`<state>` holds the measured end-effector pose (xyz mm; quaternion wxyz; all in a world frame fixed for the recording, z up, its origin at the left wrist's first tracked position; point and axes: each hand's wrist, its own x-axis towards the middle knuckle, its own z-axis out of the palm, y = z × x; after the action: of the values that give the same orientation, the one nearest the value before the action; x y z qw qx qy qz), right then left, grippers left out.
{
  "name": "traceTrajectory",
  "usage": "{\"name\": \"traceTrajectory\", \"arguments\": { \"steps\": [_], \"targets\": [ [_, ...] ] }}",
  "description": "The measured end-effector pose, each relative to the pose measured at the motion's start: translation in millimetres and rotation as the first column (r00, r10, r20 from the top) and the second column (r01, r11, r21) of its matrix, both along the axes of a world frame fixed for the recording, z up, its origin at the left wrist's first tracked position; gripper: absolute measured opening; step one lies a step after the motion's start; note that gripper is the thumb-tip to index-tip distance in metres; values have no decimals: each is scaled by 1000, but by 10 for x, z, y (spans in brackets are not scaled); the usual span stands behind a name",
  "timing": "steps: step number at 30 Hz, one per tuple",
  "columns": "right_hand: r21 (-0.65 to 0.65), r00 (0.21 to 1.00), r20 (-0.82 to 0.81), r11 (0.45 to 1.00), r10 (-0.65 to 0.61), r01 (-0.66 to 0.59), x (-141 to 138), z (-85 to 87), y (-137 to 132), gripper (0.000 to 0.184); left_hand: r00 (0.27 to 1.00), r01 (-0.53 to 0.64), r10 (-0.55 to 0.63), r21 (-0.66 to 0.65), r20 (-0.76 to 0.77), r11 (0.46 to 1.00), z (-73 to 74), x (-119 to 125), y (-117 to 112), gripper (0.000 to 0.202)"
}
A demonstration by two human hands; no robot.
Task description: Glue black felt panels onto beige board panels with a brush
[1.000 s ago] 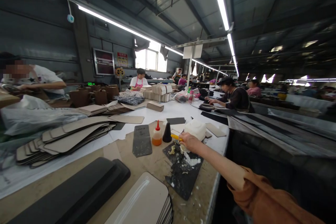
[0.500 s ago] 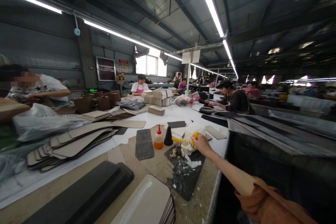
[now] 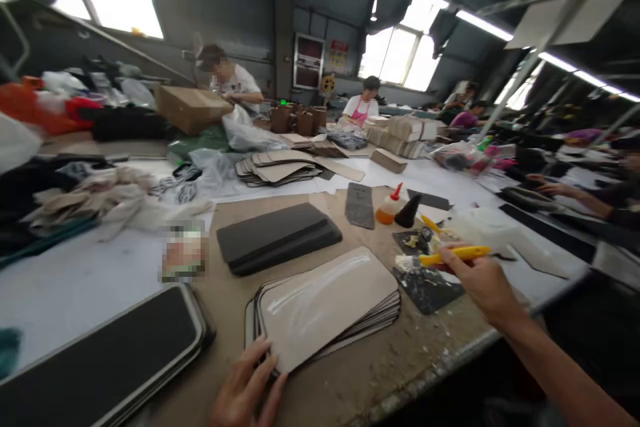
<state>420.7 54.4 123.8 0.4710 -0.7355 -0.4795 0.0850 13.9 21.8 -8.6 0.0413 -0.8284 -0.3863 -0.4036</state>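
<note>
My right hand [image 3: 479, 282] is closed on a yellow-handled brush [image 3: 453, 255], held over a dark glue-smeared board [image 3: 427, 285] at the table's right edge. My left hand [image 3: 247, 388] rests with fingers spread on the near corner of a stack of beige panels [image 3: 327, 297]. Behind the stack lies a pile of dark grey panels [image 3: 277, 235]. An orange glue bottle [image 3: 387, 208] and a black cone [image 3: 408, 212] stand beyond the board.
A stack of black panels [image 3: 100, 353] lies at the near left. Cloth heaps [image 3: 100, 197], fanned beige cut-outs [image 3: 283, 167] and cardboard boxes [image 3: 190, 107] fill the far table. Several other people work at the back and right. The table edge [image 3: 450, 360] runs close by.
The view has swung left and down. My right hand has drawn the brush back from the white glue lump toward me. My left hand has come into view on the beige stack.
</note>
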Motion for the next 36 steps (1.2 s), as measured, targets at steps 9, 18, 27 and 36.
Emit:
{"name": "traceTrajectory", "arguments": {
  "steps": [9, 18, 27, 36],
  "targets": [
    [38, 835, -271, 872, 479, -488, -1751, -205, 172, 31, 992, -113, 117, -65, 54, 991, 213, 115, -63, 15],
    [26, 758, -351, 815, 549, -578, -2057, -353, 306, 30, 993, -107, 109, -45, 42, 993, 188, 99, -38, 17],
    [-24, 945, -191, 961, 266, -275, -1113, -404, 493, 41, 999, -35, 36, 4, -39, 999, 49, 13, 2, 22],
    [-18, 994, 88, 998, 65, -64, -531, -383, 459, 41, 999, -23, 24, 28, -45, 999, 49, -1, 23, 23]
  ]
}}
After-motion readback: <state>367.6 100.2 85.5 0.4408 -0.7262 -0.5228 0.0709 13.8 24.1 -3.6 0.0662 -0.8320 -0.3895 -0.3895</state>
